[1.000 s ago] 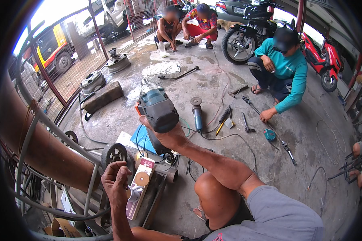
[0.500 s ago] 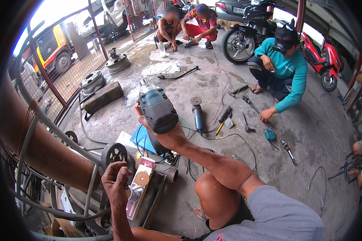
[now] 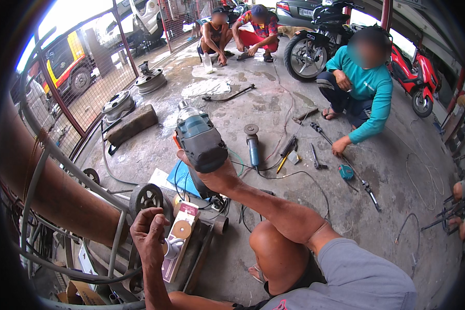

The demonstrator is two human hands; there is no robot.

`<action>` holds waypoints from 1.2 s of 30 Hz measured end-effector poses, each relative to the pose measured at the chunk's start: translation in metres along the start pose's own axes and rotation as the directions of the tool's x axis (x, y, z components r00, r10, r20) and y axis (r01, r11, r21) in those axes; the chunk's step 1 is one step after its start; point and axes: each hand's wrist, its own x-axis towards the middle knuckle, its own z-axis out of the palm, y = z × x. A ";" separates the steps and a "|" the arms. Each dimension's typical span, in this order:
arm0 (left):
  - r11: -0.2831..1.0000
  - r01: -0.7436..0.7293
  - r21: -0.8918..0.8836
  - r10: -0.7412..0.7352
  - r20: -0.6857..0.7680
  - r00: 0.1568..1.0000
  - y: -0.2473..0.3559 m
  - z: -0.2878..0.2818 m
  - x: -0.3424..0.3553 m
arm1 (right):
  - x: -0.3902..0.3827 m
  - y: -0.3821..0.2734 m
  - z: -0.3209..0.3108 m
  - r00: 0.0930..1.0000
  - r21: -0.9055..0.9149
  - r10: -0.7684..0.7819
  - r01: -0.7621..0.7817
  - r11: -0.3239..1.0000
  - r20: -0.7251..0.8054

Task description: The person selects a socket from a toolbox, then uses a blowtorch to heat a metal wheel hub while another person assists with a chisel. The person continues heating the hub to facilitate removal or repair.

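My right hand [image 3: 214,178] is wrapped round the handle of a teal and black power drill [image 3: 200,140], held up over the floor with its metal chuck pointing away from me. My left hand [image 3: 149,235] is raised at the lower left, thumb and fingertips pinched together. Whatever they hold, if anything, is too small to make out. Just beside that hand lies a long white and maroon box [image 3: 187,219], with a tan round disc [image 3: 181,229] and a white curled object [image 3: 173,247] on it. Behind the left hand stands a black-rimmed wheel [image 3: 149,198].
An angle grinder [image 3: 253,150] lies ahead with its cord trailing right. Nearby are a tape measure [image 3: 346,172] and a long jointed metal bar [image 3: 367,191]. A person in a teal shirt [image 3: 367,85] squats touching the bar; two others squat further back. Metal framing [image 3: 121,227] is at left.
The drill in my right hand has shifted very slightly left. The person in teal has changed head position and moved slightly left. My left hand keeps its pinch in the same place.
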 end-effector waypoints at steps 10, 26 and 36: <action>1.000 0.005 0.005 -0.005 0.009 1.000 -0.001 0.001 -0.001 | 0.000 0.000 0.000 0.999 0.001 -0.045 0.045 0.999 -0.016; 1.000 0.012 -0.021 -0.012 0.000 1.000 -0.005 0.002 0.002 | 0.000 0.005 -0.002 0.996 -0.111 -0.084 0.084 0.990 0.003; 1.000 0.007 -0.018 -0.007 0.013 1.000 -0.002 0.003 0.001 | 0.000 0.004 -0.002 0.994 -0.087 -0.106 0.106 0.991 0.010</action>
